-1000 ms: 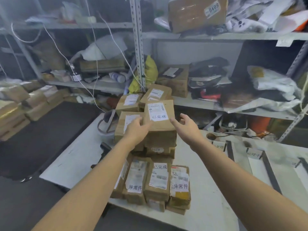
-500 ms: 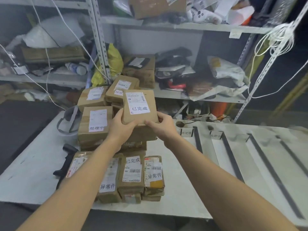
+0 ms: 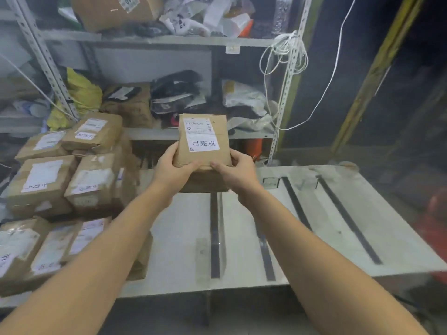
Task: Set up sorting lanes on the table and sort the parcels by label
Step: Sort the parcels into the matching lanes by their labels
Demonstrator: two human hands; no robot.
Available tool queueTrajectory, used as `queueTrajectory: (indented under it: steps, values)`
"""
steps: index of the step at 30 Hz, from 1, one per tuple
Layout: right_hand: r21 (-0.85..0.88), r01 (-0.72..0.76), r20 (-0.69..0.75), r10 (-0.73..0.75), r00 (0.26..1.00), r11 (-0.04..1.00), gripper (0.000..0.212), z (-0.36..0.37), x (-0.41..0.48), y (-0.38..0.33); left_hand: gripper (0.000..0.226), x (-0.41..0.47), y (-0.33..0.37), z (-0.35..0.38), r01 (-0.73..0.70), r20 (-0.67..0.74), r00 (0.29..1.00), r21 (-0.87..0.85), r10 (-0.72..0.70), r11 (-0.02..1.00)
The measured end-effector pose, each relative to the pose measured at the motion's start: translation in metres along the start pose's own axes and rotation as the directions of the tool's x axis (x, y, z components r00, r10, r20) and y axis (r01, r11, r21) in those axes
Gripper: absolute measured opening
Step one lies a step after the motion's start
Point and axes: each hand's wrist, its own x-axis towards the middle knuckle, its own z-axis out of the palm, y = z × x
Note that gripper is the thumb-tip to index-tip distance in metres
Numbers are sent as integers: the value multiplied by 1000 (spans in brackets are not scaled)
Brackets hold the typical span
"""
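Note:
A brown cardboard parcel [image 3: 202,131] with a white label reading 已完成 is held up above the white table [image 3: 183,240]. My left hand [image 3: 173,169] grips its lower left corner and my right hand [image 3: 235,171] grips its lower right corner. The parcel hangs over the far end of the lanes, which are marked by dark tape strips [image 3: 214,235] running front to back. A stack of labelled parcels [image 3: 70,180] fills the table's left side.
Small paper tags [image 3: 270,183] sit at the heads of the lanes. Behind the table stand metal shelves [image 3: 154,41] crammed with bags, boxes and white cord [image 3: 287,54]. A red object [image 3: 439,228] lies past the table's right edge.
Both hands closed on the 已完成 parcel, lifted it off the stack and carried it rightward over the taped lanes. My view swung right with it.

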Motion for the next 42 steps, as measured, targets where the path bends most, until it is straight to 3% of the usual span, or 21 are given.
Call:
queueTrajectory:
  steps: [8,15,22,34,42]
  values:
    - [-39,-75,-79,71,994,996,39,-178,-11,33,68,-36,32,170,66,157,986,-75,-54,995]
    - [-69,-193,-125,184,975,979,38,-260,-1,82,64,-28,8,266,194,278,946,-67,-168,979]
    - [-92,-332,-154,316,936,939,35,-290,36,142,74,4,-53,322,335,342,889,-29,-306,942]
    - [-97,-517,-149,501,853,851,30,-292,87,224,60,46,-108,358,487,282,809,168,-515,857]
    - [-223,-576,-162,553,817,786,36,-282,90,252,62,47,-121,376,441,241,779,447,-579,778]
